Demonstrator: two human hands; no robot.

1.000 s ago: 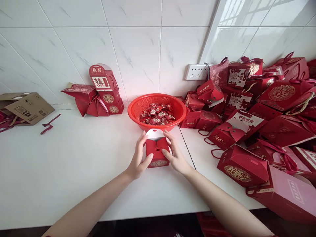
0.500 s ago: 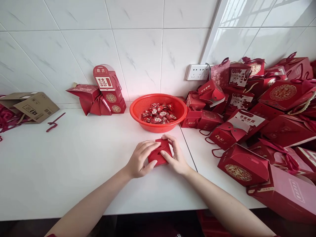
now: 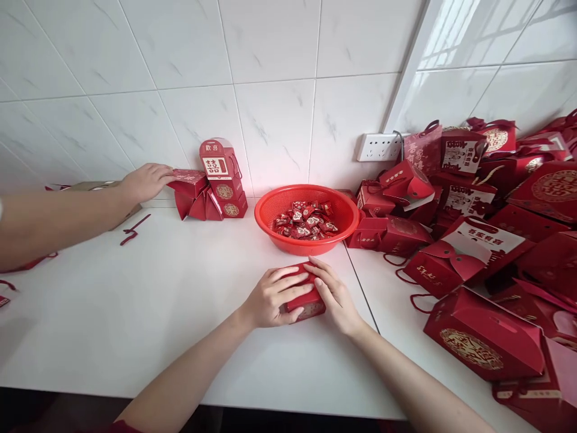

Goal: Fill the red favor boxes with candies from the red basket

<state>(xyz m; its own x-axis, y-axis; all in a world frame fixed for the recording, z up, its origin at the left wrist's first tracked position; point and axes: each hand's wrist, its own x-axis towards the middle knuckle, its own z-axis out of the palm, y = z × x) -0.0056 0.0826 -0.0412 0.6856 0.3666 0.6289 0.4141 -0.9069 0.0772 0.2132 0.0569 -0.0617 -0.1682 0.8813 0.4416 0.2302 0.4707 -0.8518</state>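
A small red gift box (image 3: 313,308) stands on the white table between my hands, with a gold print on its near side. My left hand (image 3: 274,299) holds its left side, the fingers lying across the top and the thumb on the near face. From the right, my right hand (image 3: 336,296) grips it, fingertips over the top edge; the hands cover much of the lid. Just beyond sits a red plastic basket (image 3: 264,222) with several wrapped candies (image 3: 311,221) in it.
At left, another person's hand (image 3: 146,180) touches a folded red box (image 3: 193,183). Beside it stands a tall red box (image 3: 219,165). A loose dark-red ribbon (image 3: 135,230) lies nearby. Piled red gift boxes (image 3: 482,349) fill the right, below a wall socket (image 3: 381,146).
The other person's arm has come in from the left and reached the folded box. My hands have shifted over the small box, whose printed near side now shows. The view has tilted and turned left.
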